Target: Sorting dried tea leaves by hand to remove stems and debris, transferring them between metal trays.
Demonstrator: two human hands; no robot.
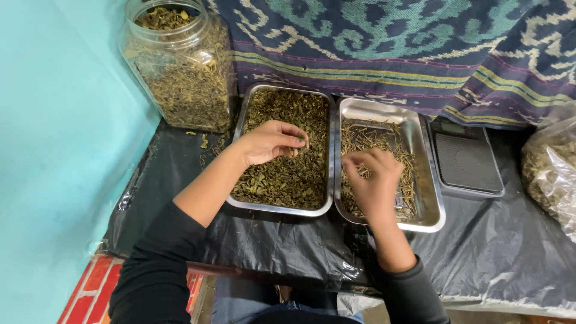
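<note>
Head view: left hand (271, 141) pinches dried leaves (282, 174) over the left metal tray (240, 123). Right hand (373, 178), fingers curled, picks at thin stems (366, 139) in the right tray (423, 150); whether it holds any, cannot tell.

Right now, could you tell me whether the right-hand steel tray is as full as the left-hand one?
No, the right tray holds only a thin scatter of stems with bare metal showing, while the left tray is covered.

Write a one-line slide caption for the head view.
Left hand picks at dried leaves in the left tray, right hand over stems in the right tray, a jar beside.
</note>
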